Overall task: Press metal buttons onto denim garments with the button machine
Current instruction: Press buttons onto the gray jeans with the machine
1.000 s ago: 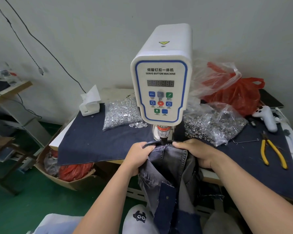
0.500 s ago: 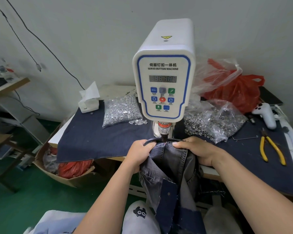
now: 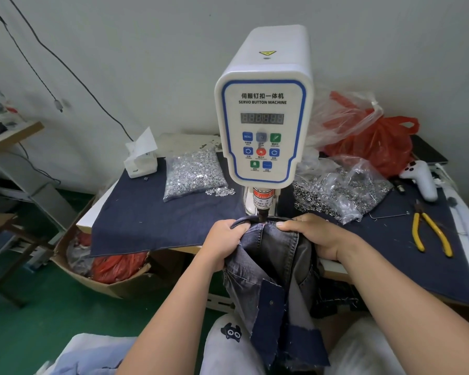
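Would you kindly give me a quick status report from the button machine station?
Left hand and right hand both grip the denim garment. Its edge sits under the button machine punch. Thumbs close beside the punch; nothing else in the way.

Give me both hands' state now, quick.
Left hand: closed, gripping the denim garment edge under the button machine.
Right hand: closed, grip on the same garment.
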